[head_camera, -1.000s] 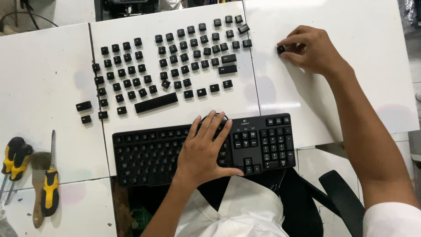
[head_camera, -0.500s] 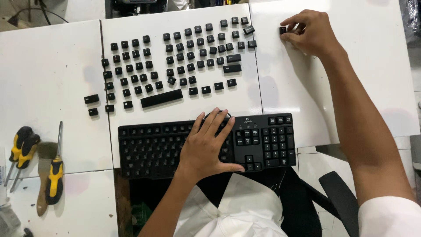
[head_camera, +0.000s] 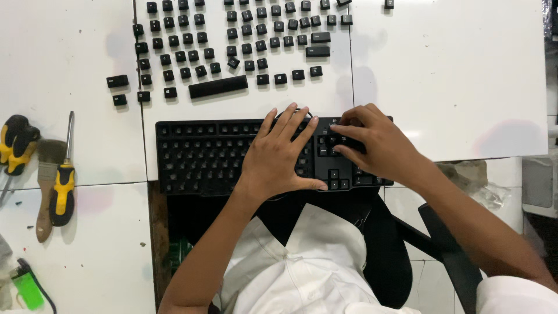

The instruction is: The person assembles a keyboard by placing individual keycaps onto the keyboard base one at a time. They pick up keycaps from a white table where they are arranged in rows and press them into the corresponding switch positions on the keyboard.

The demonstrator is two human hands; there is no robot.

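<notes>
Bracing and picking at a stripped black keyboard (head_camera: 232, 157)

The keyboard is steadied by the left hand (head_camera: 282, 154), laid flat with fingers spread and nothing gripped, so that the frame stays put. Just beside it, the right hand (head_camera: 372, 142) is curled over the keypad end, fingertips (head_camera: 340, 139) pinched at a key; whether one is held cannot be told. Beyond the keyboard, removed keycaps (head_camera: 232, 40) are laid in layout order.

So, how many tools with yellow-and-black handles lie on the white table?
2, both left of the black keyboard: a yellow-and-black-handled screwdriver beside the wooden brush, and another yellow-and-black-handled tool at the left edge, partly cut off. More may lie outside the view.
</notes>
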